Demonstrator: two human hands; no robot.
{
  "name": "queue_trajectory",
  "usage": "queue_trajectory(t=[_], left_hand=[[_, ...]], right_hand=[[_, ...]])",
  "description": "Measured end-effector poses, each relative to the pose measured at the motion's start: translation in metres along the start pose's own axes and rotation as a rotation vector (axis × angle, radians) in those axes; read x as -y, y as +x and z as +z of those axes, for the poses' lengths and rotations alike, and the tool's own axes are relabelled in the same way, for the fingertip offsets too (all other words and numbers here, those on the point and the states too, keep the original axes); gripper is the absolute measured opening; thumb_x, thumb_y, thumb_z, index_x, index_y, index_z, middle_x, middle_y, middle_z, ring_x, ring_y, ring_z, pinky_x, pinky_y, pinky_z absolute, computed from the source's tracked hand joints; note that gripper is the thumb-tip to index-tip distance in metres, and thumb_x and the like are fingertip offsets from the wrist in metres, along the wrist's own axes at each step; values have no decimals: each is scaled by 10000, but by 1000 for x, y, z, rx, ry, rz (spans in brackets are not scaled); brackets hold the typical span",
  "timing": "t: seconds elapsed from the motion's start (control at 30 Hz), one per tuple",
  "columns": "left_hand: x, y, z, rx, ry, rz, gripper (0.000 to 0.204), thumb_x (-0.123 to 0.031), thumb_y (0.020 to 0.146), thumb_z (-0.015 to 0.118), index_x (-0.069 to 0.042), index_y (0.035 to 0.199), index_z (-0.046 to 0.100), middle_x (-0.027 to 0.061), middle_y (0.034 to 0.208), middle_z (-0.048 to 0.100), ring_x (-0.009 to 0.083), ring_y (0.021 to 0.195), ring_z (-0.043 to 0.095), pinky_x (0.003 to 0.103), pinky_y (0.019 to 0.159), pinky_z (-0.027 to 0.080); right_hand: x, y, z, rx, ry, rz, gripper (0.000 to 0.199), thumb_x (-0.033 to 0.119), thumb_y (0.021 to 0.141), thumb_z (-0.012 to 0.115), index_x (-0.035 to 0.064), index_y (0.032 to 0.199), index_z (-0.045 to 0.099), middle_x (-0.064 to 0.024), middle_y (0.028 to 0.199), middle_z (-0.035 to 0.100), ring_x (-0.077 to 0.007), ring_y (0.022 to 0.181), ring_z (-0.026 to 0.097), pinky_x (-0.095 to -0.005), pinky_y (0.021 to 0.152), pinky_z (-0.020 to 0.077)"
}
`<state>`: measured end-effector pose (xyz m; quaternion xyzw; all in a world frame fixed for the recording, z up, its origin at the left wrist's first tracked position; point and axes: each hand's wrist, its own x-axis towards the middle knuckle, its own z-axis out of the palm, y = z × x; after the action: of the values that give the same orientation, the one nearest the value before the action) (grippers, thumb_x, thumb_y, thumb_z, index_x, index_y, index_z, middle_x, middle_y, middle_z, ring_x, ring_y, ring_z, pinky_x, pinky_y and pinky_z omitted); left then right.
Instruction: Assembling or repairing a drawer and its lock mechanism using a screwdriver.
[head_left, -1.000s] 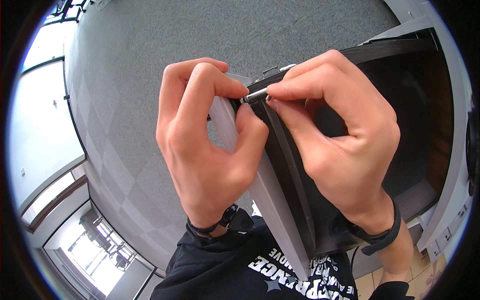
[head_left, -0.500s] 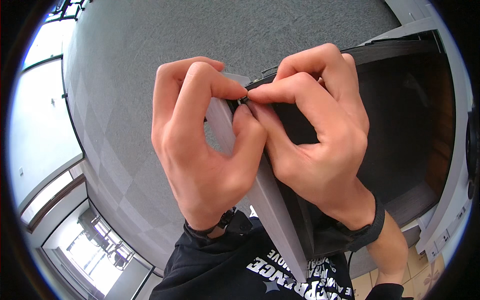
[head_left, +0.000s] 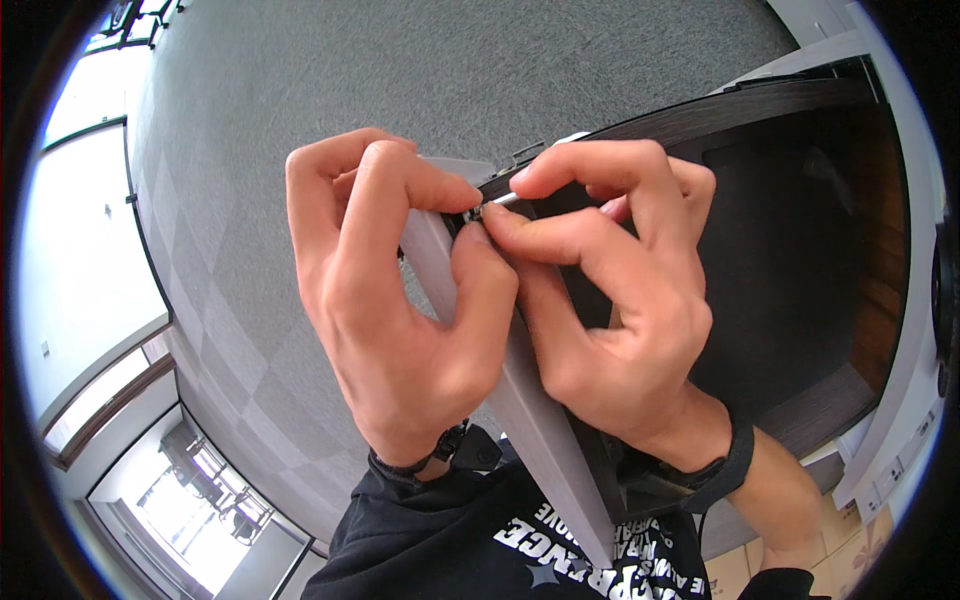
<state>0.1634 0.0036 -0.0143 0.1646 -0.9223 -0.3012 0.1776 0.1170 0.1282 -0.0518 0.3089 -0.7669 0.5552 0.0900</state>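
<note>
A light grey panel (head_left: 550, 430) with a straight edge runs from my body up to the far corner of an open, dark box-like cabinet (head_left: 770, 250). At that corner is a small dark and metallic part (head_left: 474, 213), too small to identify. My left hand (head_left: 390, 310) pinches it between thumb and index finger. Beside it, my right hand (head_left: 630, 300) is closed, one fingertip against the same part and its thumb hidden behind. A short pale strip (head_left: 507, 199) shows between the right fingertips; its kind is unclear.
Grey carpet (head_left: 450, 70) lies beyond the cabinet. A white frame (head_left: 885, 400) with sockets borders the cabinet on the right, above tan patterned tiles (head_left: 850, 540). White walls (head_left: 80, 260) and a bright window (head_left: 185, 520) are at the left.
Both hands have shifted slightly left and down. The right fingers have spread somewhat apart, and the pale strip now shows between them. The left hand keeps its pinch at the corner.
</note>
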Motion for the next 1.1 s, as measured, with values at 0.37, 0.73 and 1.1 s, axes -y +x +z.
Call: queue_trajectory(t=[0.37,0.73,1.1], left_hand=[[-5,-2,6,-23,-10,-3,173,-110,728,581,2,854,618,140,1023,560,218,995,541,327,772,341],[-9,-1,6,-11,2,0,183,-135,735,584,-2,856,618,140,1026,550,227,1017,533,335,814,349],[-10,-2,3,-23,-8,-18,181,-132,738,570,-7,854,630,138,1043,552,224,1019,529,348,848,358]], right_hand=[[5,-8,-5,-7,-3,19,187,-48,706,792,64,850,749,-34,938,644,-199,873,525,-295,733,427],[2,-7,-9,-14,-4,36,192,-47,706,790,73,851,754,-25,944,663,-207,902,519,-301,762,422],[-6,11,-13,-1,1,43,196,-46,705,789,83,851,759,-16,950,682,-216,930,514,-307,791,416]])
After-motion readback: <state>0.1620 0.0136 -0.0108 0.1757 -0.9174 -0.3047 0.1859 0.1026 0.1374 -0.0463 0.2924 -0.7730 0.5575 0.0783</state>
